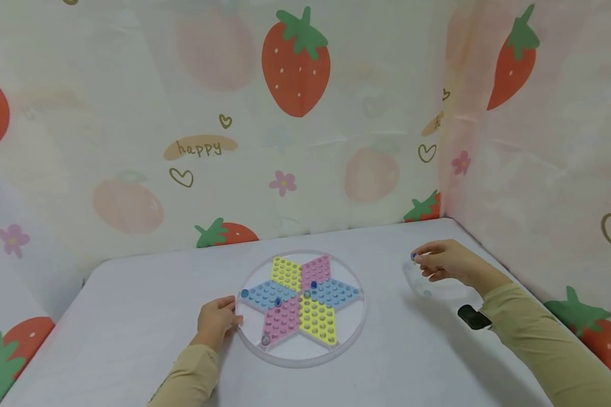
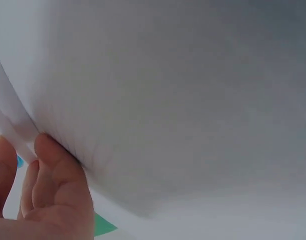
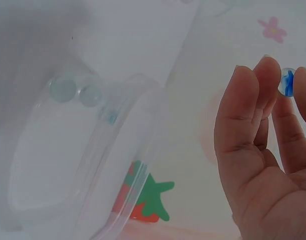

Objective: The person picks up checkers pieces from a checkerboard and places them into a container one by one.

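My left hand [image 1: 216,322] grips the left rim of a round white Chinese checkers board [image 1: 299,353] with a six-pointed star of yellow, pink and blue. In the left wrist view its thumb and fingers [image 2: 63,175] lie on either side of the rim. Several marbles sit on the board, among them a dark blue marble [image 1: 313,285] and a clear marble [image 1: 266,340]. Off to the right, my right hand [image 1: 448,261] pinches a clear marble with a blue swirl [image 3: 287,82]. Below that hand is a transparent plastic container [image 3: 145,130] with pale marbles [image 3: 63,89] inside.
The board and container stand on a white-covered table [image 1: 132,339]. A strawberry-print backdrop [image 1: 305,141] rises behind the table and along its right side. My right wrist wears a dark band or watch [image 1: 473,317].
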A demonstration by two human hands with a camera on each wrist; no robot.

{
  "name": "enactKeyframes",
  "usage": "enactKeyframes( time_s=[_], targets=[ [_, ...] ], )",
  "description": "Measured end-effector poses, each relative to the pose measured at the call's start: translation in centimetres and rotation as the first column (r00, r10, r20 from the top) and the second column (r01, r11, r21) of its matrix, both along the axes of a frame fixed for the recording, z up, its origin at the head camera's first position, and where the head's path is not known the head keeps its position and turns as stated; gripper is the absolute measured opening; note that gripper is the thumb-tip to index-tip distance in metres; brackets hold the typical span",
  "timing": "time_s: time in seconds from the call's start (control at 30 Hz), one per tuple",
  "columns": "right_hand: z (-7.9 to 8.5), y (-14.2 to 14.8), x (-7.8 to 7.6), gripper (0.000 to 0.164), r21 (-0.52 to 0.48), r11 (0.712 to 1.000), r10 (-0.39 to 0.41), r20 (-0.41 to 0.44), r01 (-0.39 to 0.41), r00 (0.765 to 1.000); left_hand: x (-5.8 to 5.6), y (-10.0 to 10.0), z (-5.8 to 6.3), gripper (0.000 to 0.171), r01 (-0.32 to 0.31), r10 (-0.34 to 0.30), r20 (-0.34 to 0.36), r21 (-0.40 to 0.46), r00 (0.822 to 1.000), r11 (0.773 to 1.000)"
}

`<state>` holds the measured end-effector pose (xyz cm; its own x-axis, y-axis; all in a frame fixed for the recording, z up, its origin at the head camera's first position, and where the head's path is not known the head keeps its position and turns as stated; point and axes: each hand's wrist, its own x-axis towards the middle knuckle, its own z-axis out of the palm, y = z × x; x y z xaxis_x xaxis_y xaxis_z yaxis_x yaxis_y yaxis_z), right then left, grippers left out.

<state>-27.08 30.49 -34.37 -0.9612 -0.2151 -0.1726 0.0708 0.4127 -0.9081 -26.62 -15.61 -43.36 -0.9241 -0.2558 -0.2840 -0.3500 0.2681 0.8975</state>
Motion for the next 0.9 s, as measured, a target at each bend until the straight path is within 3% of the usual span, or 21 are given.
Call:
enactKeyframes(
  time_s=[0.33, 0.67, 0.9],
  targets=[
    [-1.1, 2.0, -0.8, 0.045, -0.034, 0.996, -0.079, 0.040, 0.080, 0.996, -0.2, 0.4, -0.6, 0.060, 0.089, -0.090, -0.114, -0.014, 0.989, 0.996],
    [-3.1, 3.0, -2.2, 0.036, -0.099, 0.987, -0.117, 0.074, 0.124, 0.990, 0.0, 0.2, -0.2, 0.057, 0.034, -0.035, -0.111, -0.011, 0.993, 0.999],
    [-4.7, 4.0, -3.5, 0.042, -0.030, 0.994, -0.104, 0.100, 0.108, 0.990, -0.4, -0.5, -0.5, 0.061, 0.011, -0.001, -0.087, 0.116, 0.996, 0.993]
  ],
)
